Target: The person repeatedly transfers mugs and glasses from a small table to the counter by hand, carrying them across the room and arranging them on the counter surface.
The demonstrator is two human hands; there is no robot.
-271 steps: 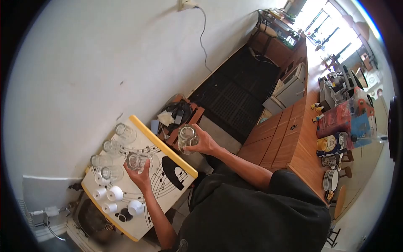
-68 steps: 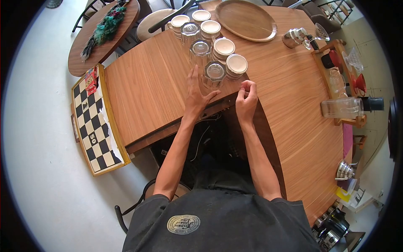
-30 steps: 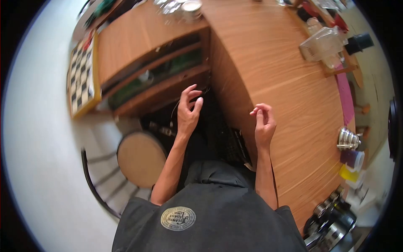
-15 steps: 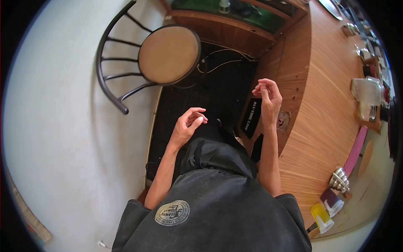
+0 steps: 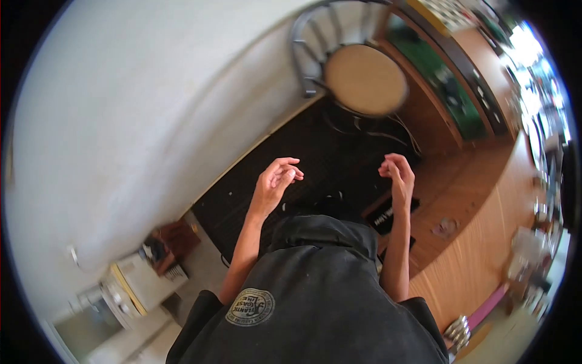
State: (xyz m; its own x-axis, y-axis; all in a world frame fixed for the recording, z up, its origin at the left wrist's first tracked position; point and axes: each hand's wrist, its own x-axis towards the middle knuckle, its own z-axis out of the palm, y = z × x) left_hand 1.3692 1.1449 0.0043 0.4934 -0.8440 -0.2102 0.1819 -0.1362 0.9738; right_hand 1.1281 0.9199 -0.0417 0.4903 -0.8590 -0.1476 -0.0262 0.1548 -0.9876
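Observation:
My left hand (image 5: 276,185) hovers over the dark floor mat (image 5: 236,194), its fingers loosely bent and nothing held. Level with it, my right hand (image 5: 400,177) is also in the air, fingers softly curled with a gap to the thumb and no object inside. Neither hand touches anything. Below the right hand, a black sign with white letters (image 5: 388,213) leans near the wooden counter's side. Beyond both hands stands a chair (image 5: 367,79) with a round tan seat and a dark curved back.
A long wooden counter (image 5: 485,224) runs along the right, with blurred jars and containers towards its far side. The white wall (image 5: 139,121) borders the left. A green-lined cabinet (image 5: 439,73) stands behind the chair. A pale box-like appliance (image 5: 142,279) is at lower left.
My view and body have turned left, so the chair and counter have shifted rightward and the lower-left appliance has appeared. My right hand is now lower in view and level with the left.

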